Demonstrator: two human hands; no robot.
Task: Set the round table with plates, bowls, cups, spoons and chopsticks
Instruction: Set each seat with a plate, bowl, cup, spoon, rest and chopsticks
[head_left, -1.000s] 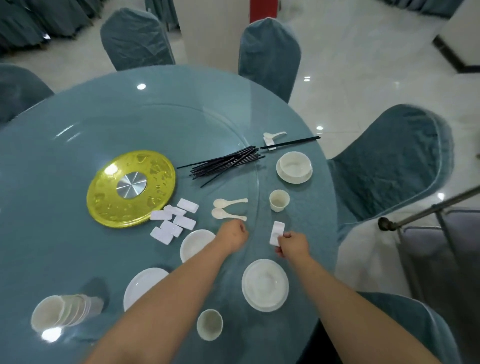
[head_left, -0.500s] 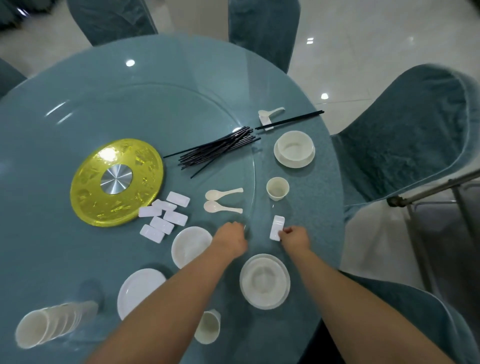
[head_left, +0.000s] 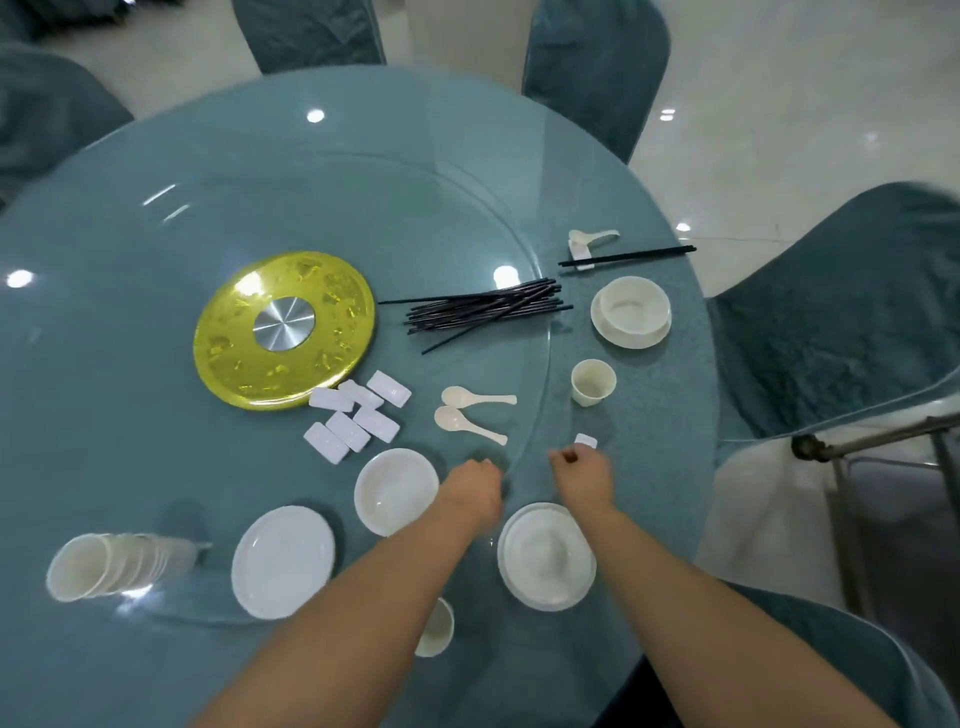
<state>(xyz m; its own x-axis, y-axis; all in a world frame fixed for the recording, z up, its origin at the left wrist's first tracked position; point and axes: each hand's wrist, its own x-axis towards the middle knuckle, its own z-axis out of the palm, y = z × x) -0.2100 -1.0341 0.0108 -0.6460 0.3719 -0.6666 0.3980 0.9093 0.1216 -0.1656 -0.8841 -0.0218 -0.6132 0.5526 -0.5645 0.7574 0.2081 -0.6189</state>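
My left hand (head_left: 474, 487) has its fingers curled at the near rim of the glass turntable (head_left: 540, 364). My right hand (head_left: 581, 475) hovers with curled fingers and nothing visible in them, covering the near end of a white chopstick rest (head_left: 586, 440). Two white spoons (head_left: 470, 410) lie just beyond my hands. A bowl on a plate (head_left: 545, 556) sits under my right wrist, and a cup (head_left: 435, 627) lies below my left forearm. On the turntable are loose black chopsticks (head_left: 483, 312), several spare rests (head_left: 358, 415), a bowl (head_left: 396, 491) and a plate (head_left: 283, 561).
A finished setting at the right holds a bowl on a plate (head_left: 631, 312), a cup (head_left: 593, 382), and chopsticks and a spoon on a rest (head_left: 623, 254). Stacked cups (head_left: 104, 569) lie at the left. A yellow hub (head_left: 284, 330) marks the centre. Covered chairs (head_left: 831, 312) ring the table.
The turntable has turned, carrying the spoons and chopstick pile leftward past the cup. My right hand has slid left off the rest's near end; the rest stayed in place.
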